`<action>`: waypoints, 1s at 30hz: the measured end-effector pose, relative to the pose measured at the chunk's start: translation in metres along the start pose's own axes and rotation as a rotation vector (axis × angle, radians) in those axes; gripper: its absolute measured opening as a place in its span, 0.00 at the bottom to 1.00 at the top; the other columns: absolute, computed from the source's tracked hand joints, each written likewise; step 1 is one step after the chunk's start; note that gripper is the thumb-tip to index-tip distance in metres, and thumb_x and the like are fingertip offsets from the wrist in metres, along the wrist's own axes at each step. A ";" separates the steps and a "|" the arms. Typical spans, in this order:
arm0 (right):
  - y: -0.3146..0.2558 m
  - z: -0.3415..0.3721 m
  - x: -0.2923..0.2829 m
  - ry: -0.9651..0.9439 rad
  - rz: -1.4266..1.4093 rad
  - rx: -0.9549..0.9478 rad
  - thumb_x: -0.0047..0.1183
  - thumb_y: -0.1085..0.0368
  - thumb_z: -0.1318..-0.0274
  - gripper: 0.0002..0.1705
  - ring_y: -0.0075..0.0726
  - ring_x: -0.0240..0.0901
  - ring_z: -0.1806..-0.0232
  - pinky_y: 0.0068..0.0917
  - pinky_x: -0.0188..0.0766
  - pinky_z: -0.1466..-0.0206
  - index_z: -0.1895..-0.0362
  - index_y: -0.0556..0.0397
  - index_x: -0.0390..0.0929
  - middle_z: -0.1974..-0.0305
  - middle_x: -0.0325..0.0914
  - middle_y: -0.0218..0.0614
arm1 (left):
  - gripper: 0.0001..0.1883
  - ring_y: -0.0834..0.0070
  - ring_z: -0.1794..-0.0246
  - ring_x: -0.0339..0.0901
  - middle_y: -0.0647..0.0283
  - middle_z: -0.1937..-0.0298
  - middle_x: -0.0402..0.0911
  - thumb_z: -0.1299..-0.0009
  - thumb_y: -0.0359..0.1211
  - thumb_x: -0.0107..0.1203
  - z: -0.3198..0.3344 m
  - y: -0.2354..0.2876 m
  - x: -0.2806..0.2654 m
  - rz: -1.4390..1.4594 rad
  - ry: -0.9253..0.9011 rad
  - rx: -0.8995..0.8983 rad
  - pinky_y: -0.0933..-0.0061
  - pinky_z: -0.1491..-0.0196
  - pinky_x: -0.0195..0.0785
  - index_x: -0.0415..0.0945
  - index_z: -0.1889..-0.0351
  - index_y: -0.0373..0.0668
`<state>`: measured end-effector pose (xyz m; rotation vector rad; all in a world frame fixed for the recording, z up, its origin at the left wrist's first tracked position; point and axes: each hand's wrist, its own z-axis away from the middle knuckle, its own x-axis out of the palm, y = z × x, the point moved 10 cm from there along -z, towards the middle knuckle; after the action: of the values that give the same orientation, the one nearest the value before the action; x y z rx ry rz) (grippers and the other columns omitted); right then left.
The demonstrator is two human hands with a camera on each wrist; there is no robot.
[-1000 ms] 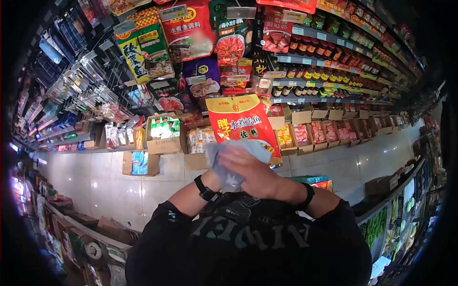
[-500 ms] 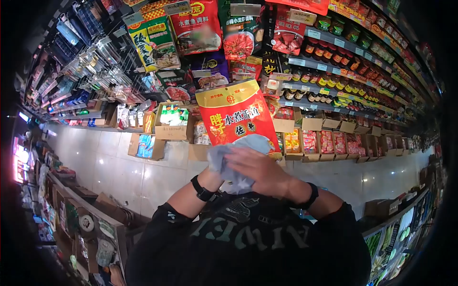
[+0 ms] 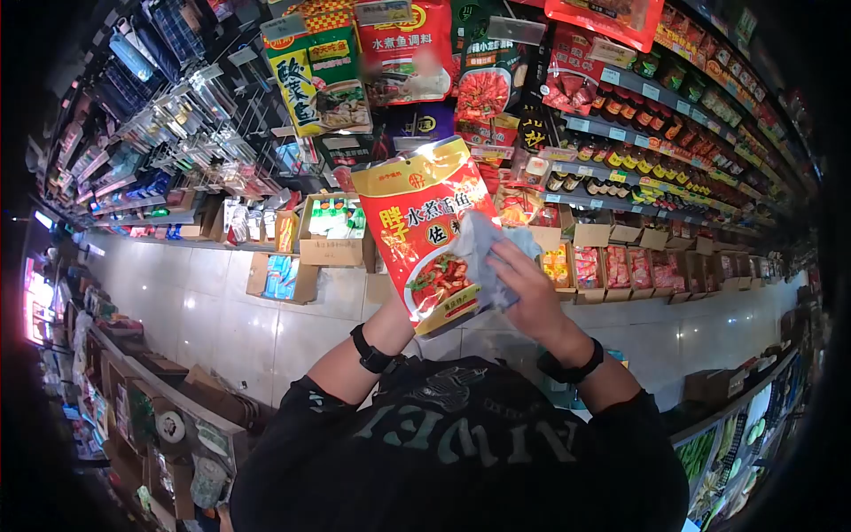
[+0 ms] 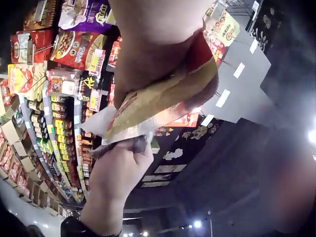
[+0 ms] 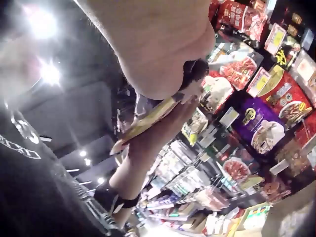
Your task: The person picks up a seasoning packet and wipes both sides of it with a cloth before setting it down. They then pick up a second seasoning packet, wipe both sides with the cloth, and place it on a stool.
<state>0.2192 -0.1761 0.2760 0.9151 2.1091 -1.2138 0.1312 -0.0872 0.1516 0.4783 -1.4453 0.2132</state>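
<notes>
A: How far has the wiping got?

B: Partway, I'd judge. The cloth [image 3: 487, 262] lies against the right side of the red packet [image 3: 421, 239], hiding some of its print. Which patches have been done, back included, I can't tell.

A: What's left, then?

B: The part under the cloth, at least, by my reckoning. And the packet is in the person's keeping, not on a hook with the hanging packets [image 3: 403, 44] on the far side.

A: What are the 2 hands up to?

B: The right hand [image 3: 532, 288] grips the bunched cloth and holds it to the packet. The left hand [image 4: 155, 64] supports the packet from behind (the head view hides it, so I can't tell how its fingers lie).

A: Which way does the packet point?

B: It's above the floor [image 3: 328, 315], just beyond the dark shirt [image 3: 452, 426], printed face towards the person. Its gold header [image 3: 417, 168] is at the far end, the food picture [image 3: 439, 282] at the near end. The long axis runs far to near on a slant: far end to the left, near end to the right.
</notes>
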 end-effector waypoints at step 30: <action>-0.090 -0.052 0.082 -0.152 0.125 0.032 0.59 0.77 0.63 0.40 0.54 0.59 0.25 0.47 0.63 0.26 0.37 0.57 0.73 0.30 0.68 0.44 | 0.35 0.56 0.32 0.71 0.50 0.30 0.71 0.22 0.57 0.39 0.021 0.052 -0.026 0.191 -0.234 -0.071 0.51 0.29 0.63 0.64 0.28 0.40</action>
<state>0.0927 -0.1392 0.2876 0.9237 1.8907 -1.2164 0.0871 -0.0465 0.1365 0.3146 -1.7236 0.2641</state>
